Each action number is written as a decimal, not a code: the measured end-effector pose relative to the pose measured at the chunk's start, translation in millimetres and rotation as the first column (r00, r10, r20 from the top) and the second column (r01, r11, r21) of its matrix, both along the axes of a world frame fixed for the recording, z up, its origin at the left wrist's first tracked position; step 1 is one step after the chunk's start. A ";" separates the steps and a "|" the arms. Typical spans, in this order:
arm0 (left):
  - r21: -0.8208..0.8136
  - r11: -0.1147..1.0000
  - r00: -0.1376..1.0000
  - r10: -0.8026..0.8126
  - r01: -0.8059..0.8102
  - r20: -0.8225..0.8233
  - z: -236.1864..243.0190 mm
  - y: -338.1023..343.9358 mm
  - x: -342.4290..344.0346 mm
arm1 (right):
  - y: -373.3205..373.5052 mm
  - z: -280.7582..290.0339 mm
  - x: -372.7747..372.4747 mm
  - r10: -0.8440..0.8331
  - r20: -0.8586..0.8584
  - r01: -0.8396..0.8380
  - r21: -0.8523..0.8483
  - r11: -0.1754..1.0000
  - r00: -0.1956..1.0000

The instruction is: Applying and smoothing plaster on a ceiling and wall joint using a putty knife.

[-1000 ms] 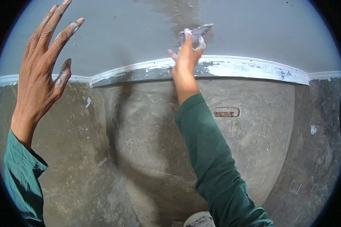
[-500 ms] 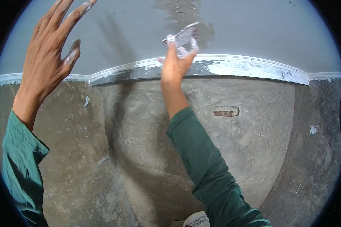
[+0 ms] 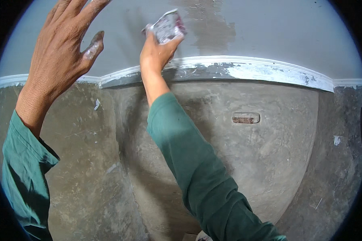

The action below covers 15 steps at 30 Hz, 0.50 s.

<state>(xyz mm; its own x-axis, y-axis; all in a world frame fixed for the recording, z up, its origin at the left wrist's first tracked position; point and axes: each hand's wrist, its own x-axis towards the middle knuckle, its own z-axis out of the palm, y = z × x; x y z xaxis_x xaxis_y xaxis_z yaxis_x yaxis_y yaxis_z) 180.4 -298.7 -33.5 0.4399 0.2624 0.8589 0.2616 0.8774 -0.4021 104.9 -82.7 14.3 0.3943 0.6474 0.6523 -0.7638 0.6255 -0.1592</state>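
- Item in hand: a crumpled, folded sheet (image 3: 167, 28), whitish with dark red showing at its right edge, is located in front of the grey wall (image 3: 277, 34), just left of the dark patch (image 3: 213, 30). Contact with the wall cannot be confirmed.
- Right hand (image 3: 156, 54): thumb and fingers are pinched around the lower part of the sheet; the upper part stands free.
- Left hand (image 3: 60, 58): raised, thumb spread from the fingers, nothing seen in it. Fingertips run out of view at the upper edge. White residue is on the thumb. The two hands are well apart.
- Risk, sheet: in my judgement it could slip or tear, since the grip takes only its lower part and the material looks thin and creased.
- Risk, finish: uneven pressure from the folds could mark the wall, particularly near the patch.
- Risk, trim: a low pass could catch the white moulding (image 3: 269, 72), whose coating is broken and patchy, and loosen flakes.
- Below: mottled concrete (image 3: 277, 160), bearing a small rectangular inset (image 3: 245, 117). A pale container (image 3: 204, 237) is partly visible at the lower edge.
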 end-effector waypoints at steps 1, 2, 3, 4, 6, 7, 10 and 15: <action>0.007 1.000 1.000 0.008 -0.008 0.004 -5.1 -2.6 2.3 | -1.3 -9.8 -1.6 -0.036 0.158 0.026 0.067 0.997 0.987; 0.013 1.000 1.000 0.002 -0.002 0.012 -11.3 -1.6 2.2 | -3.6 -22.1 -1.2 -0.085 0.313 0.045 0.135 0.990 0.946; 0.019 1.000 1.000 -0.003 0.003 0.019 -15.2 -2.0 -0.2 | -3.1 -35.8 1.7 0.160 0.348 -0.235 0.185 0.954 0.924; 0.019 1.000 1.000 -0.017 0.017 0.008 -14.0 0.5 0.9 | 9.5 -33.6 6.2 0.147 0.337 -0.220 0.188 0.957 0.930; 0.008 1.000 1.000 -0.007 0.007 -0.028 -11.8 2.1 5.6 | 37.9 -29.5 8.8 0.265 0.003 -0.261 0.190 0.947 0.964; 0.014 1.000 1.000 0.008 -0.008 -0.019 -12.4 -2.5 1.7 | 32.6 -27.2 15.1 0.279 0.014 -0.276 0.193 0.942 0.960; 0.014 0.999 0.999 -0.042 0.042 0.021 -14.2 -8.8 1.7 | 20.6 -17.1 46.3 0.387 -0.058 -0.365 0.231 0.902 0.920; 0.007 1.000 0.998 -0.005 0.005 0.064 -24.4 -6.5 13.1 | 24.8 6.2 43.0 0.376 -0.151 -0.337 0.232 0.912 0.914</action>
<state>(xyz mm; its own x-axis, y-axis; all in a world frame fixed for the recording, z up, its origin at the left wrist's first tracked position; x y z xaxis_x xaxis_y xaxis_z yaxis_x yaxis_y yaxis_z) 193.5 -305.3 -57.8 0.3853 0.2542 0.8871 0.2910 0.8788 -0.3782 147.9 -57.9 20.5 0.2891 0.6335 0.7177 -0.9448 0.3094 0.1075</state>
